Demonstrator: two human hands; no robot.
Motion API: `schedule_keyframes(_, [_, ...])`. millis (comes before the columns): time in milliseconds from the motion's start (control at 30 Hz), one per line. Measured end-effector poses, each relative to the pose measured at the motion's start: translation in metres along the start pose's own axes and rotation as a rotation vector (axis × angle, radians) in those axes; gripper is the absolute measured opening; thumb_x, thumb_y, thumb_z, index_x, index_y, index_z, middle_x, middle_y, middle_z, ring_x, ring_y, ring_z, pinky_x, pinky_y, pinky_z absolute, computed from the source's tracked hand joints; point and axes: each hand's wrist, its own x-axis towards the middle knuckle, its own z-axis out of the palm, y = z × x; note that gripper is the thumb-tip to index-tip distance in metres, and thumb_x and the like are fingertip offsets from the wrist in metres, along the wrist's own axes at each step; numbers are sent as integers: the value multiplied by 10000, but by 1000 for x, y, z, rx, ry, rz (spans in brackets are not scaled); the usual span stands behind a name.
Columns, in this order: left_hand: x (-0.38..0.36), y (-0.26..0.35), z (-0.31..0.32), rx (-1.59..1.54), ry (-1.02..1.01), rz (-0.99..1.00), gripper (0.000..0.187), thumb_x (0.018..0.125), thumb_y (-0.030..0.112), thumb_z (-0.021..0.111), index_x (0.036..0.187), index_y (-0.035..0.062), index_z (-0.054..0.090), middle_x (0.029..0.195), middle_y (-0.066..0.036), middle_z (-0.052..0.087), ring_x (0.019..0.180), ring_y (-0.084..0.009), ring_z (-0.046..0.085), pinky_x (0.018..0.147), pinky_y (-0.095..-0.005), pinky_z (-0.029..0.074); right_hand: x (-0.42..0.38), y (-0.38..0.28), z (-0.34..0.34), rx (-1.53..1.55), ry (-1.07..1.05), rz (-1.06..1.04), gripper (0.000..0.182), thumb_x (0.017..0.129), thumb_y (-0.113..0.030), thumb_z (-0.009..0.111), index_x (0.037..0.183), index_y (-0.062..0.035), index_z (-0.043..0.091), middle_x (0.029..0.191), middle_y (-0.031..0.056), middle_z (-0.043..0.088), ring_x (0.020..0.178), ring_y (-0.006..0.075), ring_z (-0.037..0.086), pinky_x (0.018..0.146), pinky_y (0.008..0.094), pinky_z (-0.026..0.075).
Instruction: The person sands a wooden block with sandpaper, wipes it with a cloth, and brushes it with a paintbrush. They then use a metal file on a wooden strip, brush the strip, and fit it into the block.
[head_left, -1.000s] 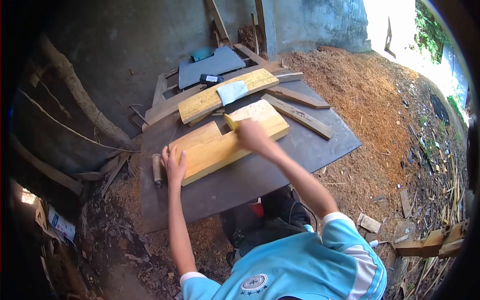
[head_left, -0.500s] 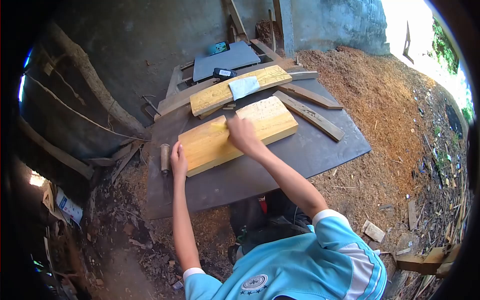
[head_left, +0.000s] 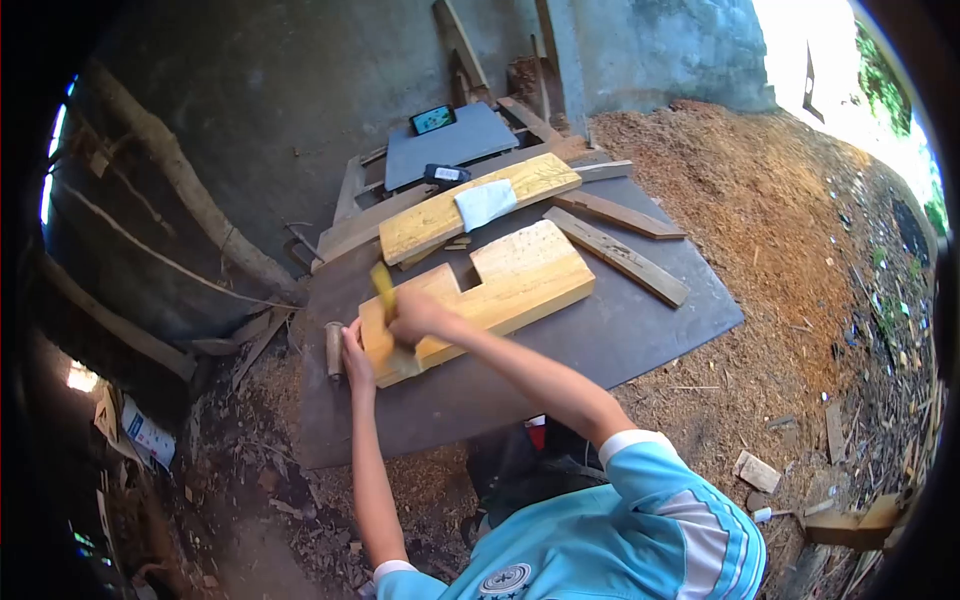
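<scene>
My left hand (head_left: 355,352) grips the left end of a thick, pale yellow wooden board (head_left: 530,265) lying on the dark tabletop. A rectangular notch opens in the board's far edge. My right hand (head_left: 418,315) is closed around what looks like a yellow-handled brush (head_left: 383,283), smeared by motion. Its handle sticks up past my fingers, and its pale lower end is over the board's left part. Just left of my left hand lies a tool with a worn wooden handle (head_left: 334,350).
Behind the board lies a carved plank (head_left: 420,228) with a white cloth (head_left: 485,204) on it. Wooden strips (head_left: 620,258) rest at the right. Farther back are a black object (head_left: 446,175) and a phone (head_left: 433,120) on a grey panel (head_left: 470,142). Sawdust (head_left: 720,200) covers the ground.
My right hand has moved left and toward me along the board with the brush, uncovering the notch. My left hand stays at the board's left end. The view has shifted slightly.
</scene>
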Motion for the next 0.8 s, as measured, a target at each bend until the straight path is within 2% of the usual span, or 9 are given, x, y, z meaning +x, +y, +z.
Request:
schedule_keyframes(100, [16, -41, -12, 54, 47, 98, 629, 960, 466, 176, 1179, -28, 500, 1148, -123, 537, 1094, -206, 476, 964, -325, 329, 25, 27, -23, -636, 652, -173, 79, 675, -62, 595, 718, 3, 613, 712, 166, 625, 679, 309, 632, 571, 405, 506])
schedule_keyframes(200, [0, -17, -3, 179, 77, 116, 505, 956, 376, 264, 1192, -17, 477, 1171, -104, 526, 1113, -172, 465, 975, -305, 328, 9, 14, -19, -608, 292, -248, 77, 710, -96, 599, 738, -29, 625, 716, 207, 608, 676, 364, 601, 613, 437, 492])
schedule_keyframes(267, [11, -52, -7, 229, 150, 288, 406, 945, 287, 296, 1155, 16, 513, 1084, -79, 551, 1030, -177, 496, 915, -306, 361, 1, 5, 1, -194, -129, -682, 88, 718, -91, 622, 765, -17, 625, 756, 160, 628, 709, 281, 618, 614, 381, 506])
schedule_keyframes(333, [-5, -21, 0, 578, 187, 468, 427, 954, 319, 291, 1192, 28, 495, 980, -61, 557, 935, -180, 508, 878, -316, 380, -9, -25, 5, 241, -486, -112, 174, 669, -14, 635, 843, -20, 637, 843, 82, 639, 784, 143, 608, 662, 309, 501])
schedule_keyframes(367, [4, -42, -5, 50, 49, 33, 525, 964, 398, 237, 1199, -3, 481, 1023, -70, 564, 943, -175, 507, 871, -309, 384, 27, 10, 13, -69, -295, -591, 162, 667, -9, 637, 829, -13, 641, 816, 89, 646, 763, 142, 615, 649, 288, 505])
schedule_keyframes(500, [-18, 12, 15, 117, 234, 172, 650, 948, 497, 174, 1257, -19, 419, 1249, -176, 468, 1148, -271, 454, 981, -349, 330, 68, 5, 12, -740, 348, -500, 96, 746, -68, 573, 792, -4, 627, 676, 94, 644, 616, 204, 638, 535, 328, 496])
schedule_keyframes(600, [-17, 5, 11, 35, 226, 199, 631, 943, 502, 196, 1334, 26, 333, 1342, -159, 374, 1213, -289, 381, 1009, -385, 299, 48, 12, 34, 182, -190, -480, 104, 746, -37, 550, 824, 7, 602, 739, 101, 633, 661, 181, 624, 540, 315, 500])
schedule_keyframes(633, [-21, 9, 10, -115, 202, 196, 627, 939, 503, 223, 1359, 43, 293, 1370, -153, 334, 1231, -289, 357, 1024, -391, 276, 20, -25, 26, 237, -366, -197, 139, 731, -1, 534, 854, 12, 599, 806, 108, 622, 703, 160, 611, 540, 294, 497])
schedule_keyframes(800, [-30, 9, 11, -143, 170, 204, 618, 938, 490, 244, 1376, 54, 265, 1384, -167, 307, 1256, -280, 326, 1043, -390, 245, 78, 12, 5, -76, 160, -288, 106, 726, 7, 534, 810, 24, 597, 686, 74, 623, 664, 152, 609, 531, 283, 482])
